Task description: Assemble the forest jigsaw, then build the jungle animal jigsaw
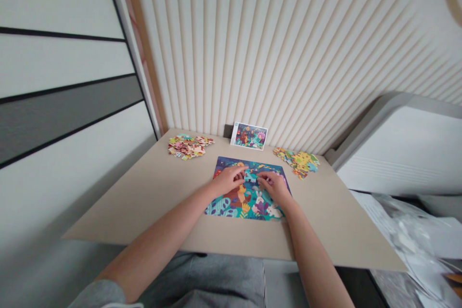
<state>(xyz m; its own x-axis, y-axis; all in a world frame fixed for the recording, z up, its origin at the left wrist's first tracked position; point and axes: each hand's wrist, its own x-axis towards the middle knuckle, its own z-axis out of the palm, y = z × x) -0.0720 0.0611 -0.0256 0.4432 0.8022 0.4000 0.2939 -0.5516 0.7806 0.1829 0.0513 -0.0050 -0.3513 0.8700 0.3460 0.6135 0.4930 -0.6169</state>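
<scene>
A colourful jigsaw puzzle (224, 204) lies flat on the table, showing rabbits, a brown animal, flowers and leaves. Over its upper middle, a teal puzzle piece (250, 176) sits between my two hands. My left hand (230, 179) has its fingers curled at the left edge of this piece. From the other side, my right hand (273, 185) pinches at its right edge with thumb and fingertips. My fingers hide parts of the puzzle's upper half. Whether the piece is raised or touching the picture below, I cannot tell.
Loose puzzle pieces form a pile (187, 146) at the back left and another pile (299, 160) at the back right of the beige table (151, 202). A picture card (249, 136) leans against the ribbed wall (216, 57). Clear plastic wrapping (404, 226) lies beyond the right edge.
</scene>
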